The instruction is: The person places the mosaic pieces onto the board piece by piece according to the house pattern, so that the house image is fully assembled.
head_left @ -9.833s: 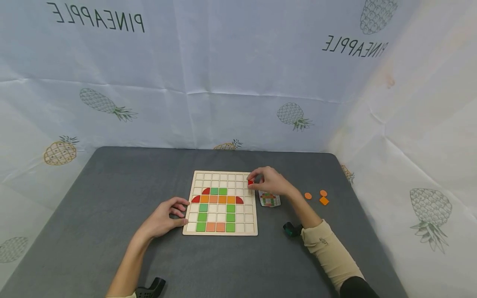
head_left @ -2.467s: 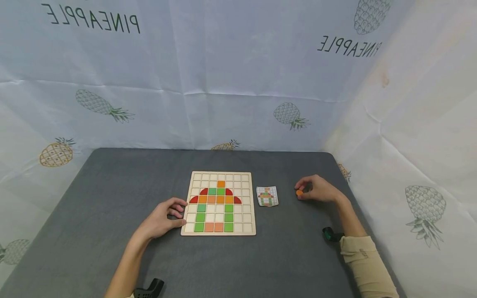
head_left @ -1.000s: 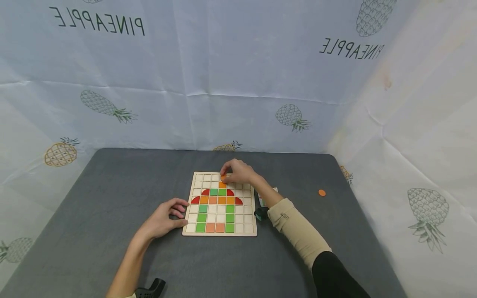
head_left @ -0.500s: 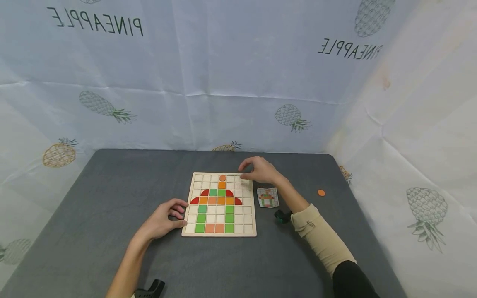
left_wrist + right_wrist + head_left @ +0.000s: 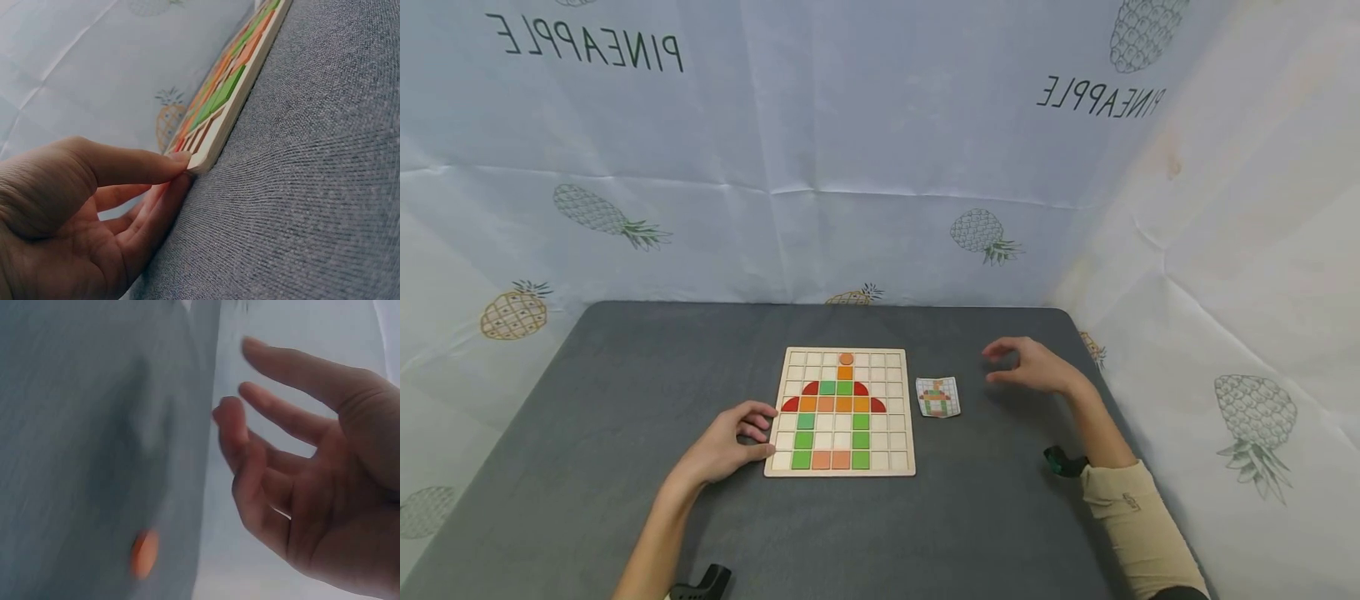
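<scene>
A square wooden grid board (image 5: 895, 437) lies on the table, bearing red, green and orange tiles in an arch-like figure with an orange disc (image 5: 847, 359) at its top. My left hand (image 5: 726, 440) is at the board's near left edge; in the left wrist view the thumb (image 5: 169, 164) lies on the corner, the fingers against its side. Over the table to the right, my right hand (image 5: 1033, 364) is empty, its fingers loosely bent and apart. Another orange disc (image 5: 145, 554) lies on the table below it in the right wrist view, hidden by that hand in the head view.
A small picture card (image 5: 938, 397) with a matching coloured figure lies just right of the board. The dark grey table (image 5: 850, 542) is backed by a white pineapple-print cloth (image 5: 880, 125). Dark devices sit at both wrists.
The right hand added a red quarter piece, an orange square and an orange disc to the board, then moved back right, empty. The left hand stayed at the board's edge.
</scene>
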A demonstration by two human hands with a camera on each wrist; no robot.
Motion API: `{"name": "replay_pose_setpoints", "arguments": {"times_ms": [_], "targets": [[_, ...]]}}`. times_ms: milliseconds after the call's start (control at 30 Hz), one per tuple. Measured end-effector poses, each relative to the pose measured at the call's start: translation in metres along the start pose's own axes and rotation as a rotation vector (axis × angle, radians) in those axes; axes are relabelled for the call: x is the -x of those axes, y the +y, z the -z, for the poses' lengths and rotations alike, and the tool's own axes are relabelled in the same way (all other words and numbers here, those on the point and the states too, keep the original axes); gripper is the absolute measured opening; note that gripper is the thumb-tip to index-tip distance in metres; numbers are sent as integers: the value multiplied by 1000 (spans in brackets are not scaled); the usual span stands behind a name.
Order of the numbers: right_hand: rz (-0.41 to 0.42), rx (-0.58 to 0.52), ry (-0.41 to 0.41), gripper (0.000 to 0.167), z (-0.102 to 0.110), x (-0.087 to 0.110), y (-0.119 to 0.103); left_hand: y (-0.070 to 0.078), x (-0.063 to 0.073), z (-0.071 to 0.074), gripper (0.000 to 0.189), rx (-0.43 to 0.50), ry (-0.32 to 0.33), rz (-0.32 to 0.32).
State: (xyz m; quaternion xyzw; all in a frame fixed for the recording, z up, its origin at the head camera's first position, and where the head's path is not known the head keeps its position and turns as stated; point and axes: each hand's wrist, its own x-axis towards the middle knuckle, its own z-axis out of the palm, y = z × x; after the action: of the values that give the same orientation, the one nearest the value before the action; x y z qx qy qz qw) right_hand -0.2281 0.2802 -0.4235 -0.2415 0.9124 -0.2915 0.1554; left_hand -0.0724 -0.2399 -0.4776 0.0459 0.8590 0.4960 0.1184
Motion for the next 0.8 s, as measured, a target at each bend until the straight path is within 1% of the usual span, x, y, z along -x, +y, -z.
{"name": "replay_pose_setpoints", "arguments": {"times_ms": [100, 200, 267, 367, 533, 700, 800], "targets": [[-50, -28, 28, 49, 6, 19, 27, 0, 0, 0, 54, -1, 1, -4], [-116, -81, 63, 47, 8, 34, 48, 0, -1, 0, 54, -13, 2, -1], [-149, -112, 68, 46, 8, 40, 59, 0, -1, -1, 54, -20, 4, 5], [-193, -146, 73, 43, 6, 44, 70, 0, -1, -1, 54, -23, 8, 8], [-234, -147, 88, 38, 4, 45, 76, -1, -1, -1, 54, -22, 10, 4], [-220, -102, 90, 39, 6, 47, 75, 0, -1, -1, 54, -24, 9, 7], [-218, -92, 79, 36, 6, 48, 73, 0, 0, 0, 54, -25, 7, 11]]}}
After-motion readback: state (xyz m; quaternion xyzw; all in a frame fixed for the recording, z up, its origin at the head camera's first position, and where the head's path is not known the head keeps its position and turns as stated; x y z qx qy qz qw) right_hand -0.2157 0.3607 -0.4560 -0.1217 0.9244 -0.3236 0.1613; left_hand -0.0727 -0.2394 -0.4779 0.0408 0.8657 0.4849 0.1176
